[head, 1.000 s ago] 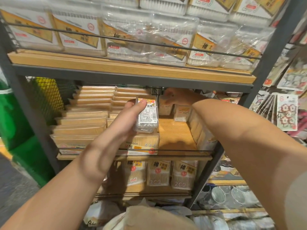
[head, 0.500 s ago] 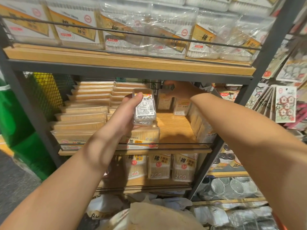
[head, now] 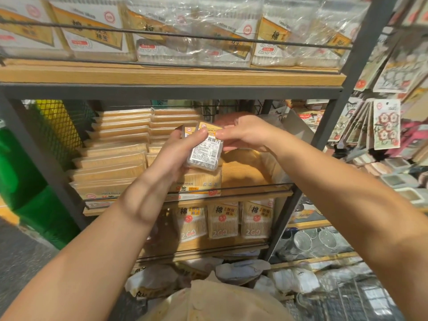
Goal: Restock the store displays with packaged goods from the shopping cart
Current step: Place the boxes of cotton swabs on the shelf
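My left hand (head: 176, 156) grips a small stack of clear dental floss packs (head: 205, 150) with white and yellow labels, held in front of the middle shelf (head: 245, 177). My right hand (head: 245, 135) pinches the top right corner of the front pack. Both hands meet just above the toothpick packs (head: 196, 184) at the shelf's front. A bare patch of wooden shelf lies right behind the hands.
Stacks of toothpick packs (head: 115, 154) fill the shelf's left. Cotton swab packs line the upper shelf (head: 185, 42) and the lower shelf (head: 222, 221). A dark metal post (head: 324, 135) stands right, hanging cards (head: 385, 123) beyond it. The cart's bagged goods (head: 208, 297) lie below.
My right hand has come back from deep inside the shelf and now pinches the front pack in my left hand. The left hand has tilted the packs slightly rightward.
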A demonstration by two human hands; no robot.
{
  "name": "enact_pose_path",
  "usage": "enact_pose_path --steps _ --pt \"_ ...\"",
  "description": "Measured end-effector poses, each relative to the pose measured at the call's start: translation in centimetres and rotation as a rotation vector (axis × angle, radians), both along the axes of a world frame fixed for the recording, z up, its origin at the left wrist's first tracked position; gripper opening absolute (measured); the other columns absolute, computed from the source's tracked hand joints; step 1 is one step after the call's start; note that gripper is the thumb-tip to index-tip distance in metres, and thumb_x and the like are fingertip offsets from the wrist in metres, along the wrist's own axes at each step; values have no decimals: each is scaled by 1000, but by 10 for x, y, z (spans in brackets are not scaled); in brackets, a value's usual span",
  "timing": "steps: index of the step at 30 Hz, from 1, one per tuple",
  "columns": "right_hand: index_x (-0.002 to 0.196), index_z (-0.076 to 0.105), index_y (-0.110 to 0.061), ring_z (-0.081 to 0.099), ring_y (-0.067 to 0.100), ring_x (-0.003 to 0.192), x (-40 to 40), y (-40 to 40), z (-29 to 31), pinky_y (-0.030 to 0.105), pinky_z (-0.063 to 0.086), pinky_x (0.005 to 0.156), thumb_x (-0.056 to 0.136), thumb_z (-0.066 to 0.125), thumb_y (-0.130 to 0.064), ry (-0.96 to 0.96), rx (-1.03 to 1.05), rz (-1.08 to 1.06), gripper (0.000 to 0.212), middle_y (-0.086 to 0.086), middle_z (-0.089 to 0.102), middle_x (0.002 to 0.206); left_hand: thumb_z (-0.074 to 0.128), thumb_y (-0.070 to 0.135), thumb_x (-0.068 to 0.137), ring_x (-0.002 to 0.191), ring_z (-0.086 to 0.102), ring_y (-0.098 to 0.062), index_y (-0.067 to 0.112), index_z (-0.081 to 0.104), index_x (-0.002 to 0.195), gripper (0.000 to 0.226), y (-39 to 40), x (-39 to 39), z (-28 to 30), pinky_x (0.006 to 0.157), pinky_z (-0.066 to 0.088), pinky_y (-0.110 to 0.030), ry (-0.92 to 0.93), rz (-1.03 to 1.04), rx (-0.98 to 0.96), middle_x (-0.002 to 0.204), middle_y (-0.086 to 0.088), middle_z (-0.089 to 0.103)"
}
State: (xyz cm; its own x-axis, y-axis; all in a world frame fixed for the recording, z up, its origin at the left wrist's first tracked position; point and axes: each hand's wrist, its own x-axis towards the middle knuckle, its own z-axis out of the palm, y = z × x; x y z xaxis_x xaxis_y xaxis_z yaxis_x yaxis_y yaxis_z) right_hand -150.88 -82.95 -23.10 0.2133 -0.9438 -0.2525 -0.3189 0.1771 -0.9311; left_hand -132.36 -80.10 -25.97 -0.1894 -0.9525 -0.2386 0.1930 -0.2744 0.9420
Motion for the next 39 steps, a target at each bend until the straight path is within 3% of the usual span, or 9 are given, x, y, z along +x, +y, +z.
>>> enact_pose_path --steps 2,4,8,11,15,18,22,30,39 --pt "103 66 -9 72 15 86 -2 1 2 27 59 84 86 71 -8 22 17 14 18 3 75 90 67 36 91 86 75 -23 5 29 141 70 -1 -1 -1 62 59 -36 -26 -5 -9 114 -12 70" --pt "98 68 -8 73 14 84 -13 -1 9 23 59 80 88 69 -10 46 37 -5 10 2 76 85 59 36 97 84 74 -22 4 37 136 56 -4 0 -3 62 59 -35 -56 8 -10 112 -12 70" --pt "111 64 -9 69 16 103 -41 -8 24 24 55 89 89 64 -13 99 51 -63 22 6 71 113 51 20 102 76 71 -19 8 42 124 27 -11 6 -5 59 59 -35 -48 106 36 100 -8 68" --pt "123 58 -18 59 15 113 -48 -5 32 17 45 97 87 68 -24 421 -39 -65 38 2 60 130 52 21 101 100 67 -26 11 43 130 32 -14 10 -7 71 59 -41 -38 131 53 112 -8 66" --pt "145 44 -16 42 28 138 -40 -16 26 39 33 114 90 65 -42 838 -8 24 64 11 43 150 53 22 101 110 64 -29 10 38 140 43 -16 10 -10 76 59 -41 -53 131 64 126 -12 63" --pt "149 37 -20 44 29 135 -33 -32 12 38 36 113 85 72 -42 880 -104 13 76 10 45 148 51 20 102 90 70 -23 9 40 136 37 -16 10 -10 55 59 -30 -38 132 62 110 -9 67" --pt "151 36 -21 35 31 142 -29 -45 -5 46 28 118 81 72 -52 854 17 14 85 11 38 154 51 21 102 78 72 -18 9 44 131 32 -14 11 -10 50 56 -25 -41 125 57 99 -6 70" --pt "143 46 -17 52 32 127 -23 -45 -15 36 45 103 86 75 -29 989 -299 63 66 11 54 139 53 22 101 103 68 -30 13 49 119 21 -14 12 -14 76 57 -37 -124 101 3 112 -12 69" --pt "130 58 -20 59 25 115 -23 -46 -16 40 49 99 83 76 -33 1087 -424 62 52 4 63 128 54 24 101 96 69 -27 12 49 123 25 -13 10 -15 74 54 -36 -154 72 -14 108 -12 70"
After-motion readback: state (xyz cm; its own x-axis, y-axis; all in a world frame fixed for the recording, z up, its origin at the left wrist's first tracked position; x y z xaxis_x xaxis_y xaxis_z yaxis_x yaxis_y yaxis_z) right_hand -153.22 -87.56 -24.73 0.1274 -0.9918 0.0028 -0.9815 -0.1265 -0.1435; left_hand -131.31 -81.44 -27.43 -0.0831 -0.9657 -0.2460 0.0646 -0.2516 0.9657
